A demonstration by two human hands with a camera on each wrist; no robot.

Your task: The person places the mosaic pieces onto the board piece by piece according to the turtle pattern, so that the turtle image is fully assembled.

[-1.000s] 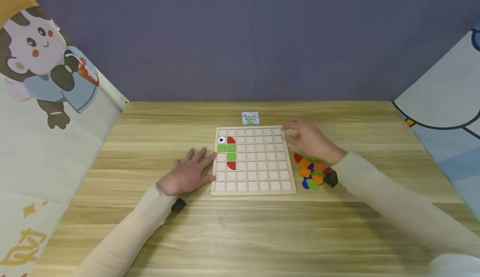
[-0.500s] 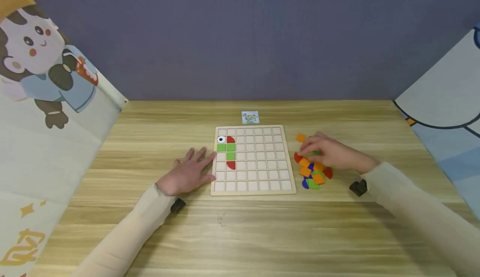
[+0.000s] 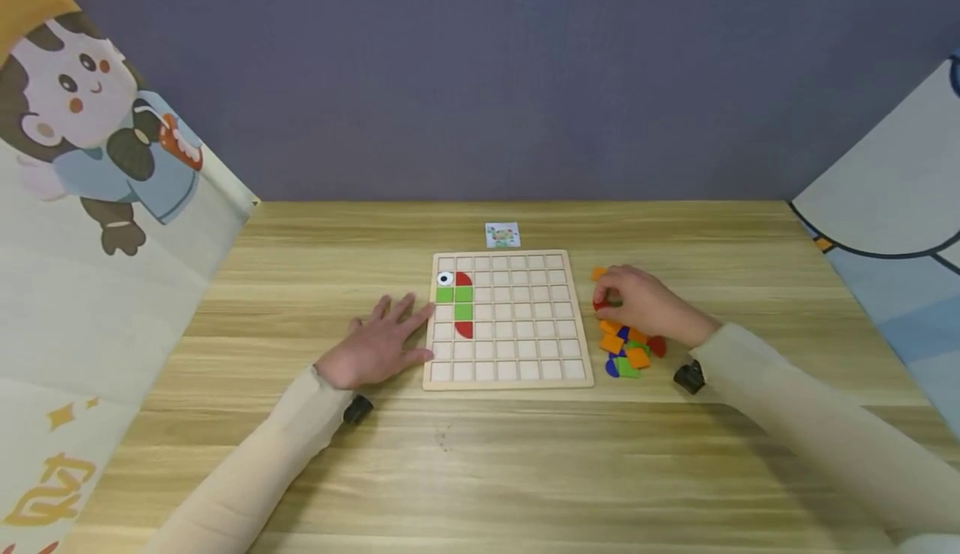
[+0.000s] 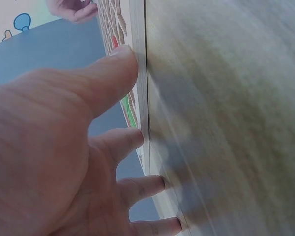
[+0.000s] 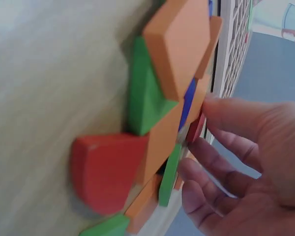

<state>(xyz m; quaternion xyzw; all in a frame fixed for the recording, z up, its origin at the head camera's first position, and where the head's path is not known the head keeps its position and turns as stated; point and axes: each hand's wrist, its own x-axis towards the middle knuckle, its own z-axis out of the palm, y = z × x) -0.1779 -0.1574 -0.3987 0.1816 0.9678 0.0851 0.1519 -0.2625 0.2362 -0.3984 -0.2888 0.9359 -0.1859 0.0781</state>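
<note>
My left hand (image 3: 375,349) lies with fingers spread beside the wooden grid board (image 3: 510,377). In the left wrist view its thumb and a finger (image 4: 125,142) touch the board's edge. My right hand (image 3: 647,302) is over the heap of coloured blocks, to the right of the board. Its thumb and forefinger pinch a red rounded block (image 5: 196,129), partly hidden by the fingers. On the board's left side sit an eye tile (image 3: 445,279), green squares (image 3: 463,311) and two red rounded blocks (image 3: 464,331).
Orange squares (image 3: 637,358), blue and green blocks (image 3: 627,367) and another red block (image 3: 657,346) lie heaped together. An orange square (image 3: 598,273) lies apart, above the heap. Behind the board is a small picture card (image 3: 502,235). A grey wall (image 3: 517,79) rises behind the table.
My right hand has left the board's upper right corner and come down to the heap, where it now pinches the red block. An orange square has come into view. My left hand stays put.
</note>
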